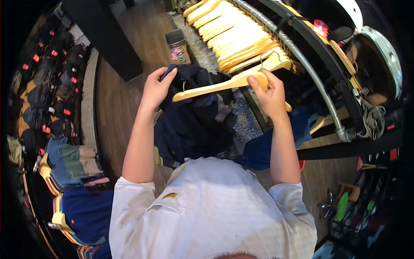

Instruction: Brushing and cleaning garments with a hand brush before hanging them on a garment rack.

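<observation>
Taking the dial's centre as the middle of the view, the left hand point(160, 87) is between 10 and 11 o'clock, its grip clamped on the upper edge of a dark navy garment point(185, 129), with the thumb on the near side. The garment hangs in loose folds around the centre of the dial, spreading mostly toward 10 o'clock.

The right hand point(269, 93) is at 2 o'clock, its grip closed on the middle of a pale wooden hanger point(215, 87), the thumb lying along the wood. The hanger is at 1 o'clock and slightly tilted; its longer visible arm points toward 9 o'clock and ends in front of the garment, near the left hand. I cannot tell whether that end touches the cloth. The tip of the other arm shows just beyond the right wrist.

Many similar wooden hangers point(233, 36) are packed along a grey metal rail point(302, 64) near 1 o'clock; the rail curves down toward 3 o'clock. A blue garment point(258, 151) lies between 3 and 4 o'clock, partly behind the right forearm. A dark-topped bin point(174, 38) with a colourful front is between 11 and 12 o'clock, and a black pillar point(103, 34) between 10 and 11, on a brown wooden floor point(148, 26). Rows of dark caps point(41, 95) fill 9 to 10 o'clock. The person's white shirt point(233, 207) takes up 6 o'clock.
</observation>
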### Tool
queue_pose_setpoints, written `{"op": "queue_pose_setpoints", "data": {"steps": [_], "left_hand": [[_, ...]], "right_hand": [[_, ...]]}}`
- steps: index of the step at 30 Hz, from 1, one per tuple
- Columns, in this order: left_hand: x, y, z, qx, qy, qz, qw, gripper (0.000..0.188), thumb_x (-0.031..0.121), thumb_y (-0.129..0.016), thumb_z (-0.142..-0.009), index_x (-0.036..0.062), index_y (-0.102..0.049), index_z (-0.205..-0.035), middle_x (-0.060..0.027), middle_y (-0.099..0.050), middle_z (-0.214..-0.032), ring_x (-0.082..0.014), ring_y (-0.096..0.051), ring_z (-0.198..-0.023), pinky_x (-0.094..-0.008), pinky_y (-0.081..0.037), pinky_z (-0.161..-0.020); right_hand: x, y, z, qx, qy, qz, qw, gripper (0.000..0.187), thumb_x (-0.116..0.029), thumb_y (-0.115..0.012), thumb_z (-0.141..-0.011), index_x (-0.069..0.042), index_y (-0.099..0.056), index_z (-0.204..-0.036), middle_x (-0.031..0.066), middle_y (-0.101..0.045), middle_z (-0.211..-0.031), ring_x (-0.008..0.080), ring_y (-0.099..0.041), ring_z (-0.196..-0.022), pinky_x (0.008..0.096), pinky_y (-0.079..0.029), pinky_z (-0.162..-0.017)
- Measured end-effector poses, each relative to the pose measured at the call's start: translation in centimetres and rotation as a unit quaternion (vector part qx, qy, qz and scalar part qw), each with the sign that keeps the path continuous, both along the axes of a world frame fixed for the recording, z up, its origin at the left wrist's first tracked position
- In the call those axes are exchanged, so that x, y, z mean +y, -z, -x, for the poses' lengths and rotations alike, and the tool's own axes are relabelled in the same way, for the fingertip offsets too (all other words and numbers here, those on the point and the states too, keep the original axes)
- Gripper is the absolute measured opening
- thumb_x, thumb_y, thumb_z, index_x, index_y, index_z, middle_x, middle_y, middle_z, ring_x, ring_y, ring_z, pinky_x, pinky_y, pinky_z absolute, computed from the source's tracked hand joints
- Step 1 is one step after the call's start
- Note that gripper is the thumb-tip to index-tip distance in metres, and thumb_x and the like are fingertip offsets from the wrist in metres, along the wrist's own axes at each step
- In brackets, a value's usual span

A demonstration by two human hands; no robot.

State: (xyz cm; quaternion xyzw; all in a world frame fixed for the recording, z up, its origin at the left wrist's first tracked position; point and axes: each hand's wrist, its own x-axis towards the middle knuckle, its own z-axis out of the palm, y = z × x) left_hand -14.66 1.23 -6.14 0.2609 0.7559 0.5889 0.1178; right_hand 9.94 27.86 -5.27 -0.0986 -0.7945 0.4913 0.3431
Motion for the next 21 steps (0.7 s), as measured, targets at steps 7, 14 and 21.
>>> {"op": "queue_pose_setpoints", "data": {"steps": [7, 14, 21], "left_hand": [[-1.5, -1.8, -1.1, 0.074, 0.005, 0.020, 0.997, 0.034, 0.031, -0.077, -0.107, -0.0026, -0.081, -0.115, -0.0004, -0.076, -0.087, -0.0069, -0.064, -0.082, -0.0283, -0.052, -0.078], [0.1, -1.5, -2.0, 0.124, 0.019, 0.030, 0.992, 0.035, 0.030, -0.078, -0.106, -0.0018, -0.082, -0.121, -0.0110, -0.081, -0.100, -0.0151, -0.075, -0.088, -0.0328, -0.057, -0.082], [1.4, -3.8, -5.4, 0.248, 0.090, 0.130, 0.956, 0.040, 0.035, -0.079, -0.103, 0.0007, -0.081, -0.123, -0.0170, -0.071, -0.096, -0.0341, -0.072, -0.089, -0.0432, -0.056, -0.081]], "right_hand": [[-1.8, -0.5, 0.3, 0.054, 0.064, 0.013, 0.996, 0.028, -0.024, -0.078, -0.110, 0.003, -0.071, -0.109, -0.0004, -0.072, -0.096, 0.0036, -0.062, -0.089, 0.0225, -0.048, -0.076], [-4.0, 0.3, 2.9, -0.044, 0.074, -0.052, 0.995, 0.026, -0.017, -0.082, -0.106, 0.006, -0.074, -0.115, 0.0027, -0.079, -0.103, 0.0049, -0.065, -0.089, 0.0246, -0.053, -0.078], [-8.2, 1.8, 5.3, -0.032, -0.047, -0.006, 0.998, 0.022, -0.018, -0.077, -0.109, 0.004, -0.072, -0.110, -0.0006, -0.072, -0.094, 0.0033, -0.062, -0.088, 0.0230, -0.051, -0.077]]}}
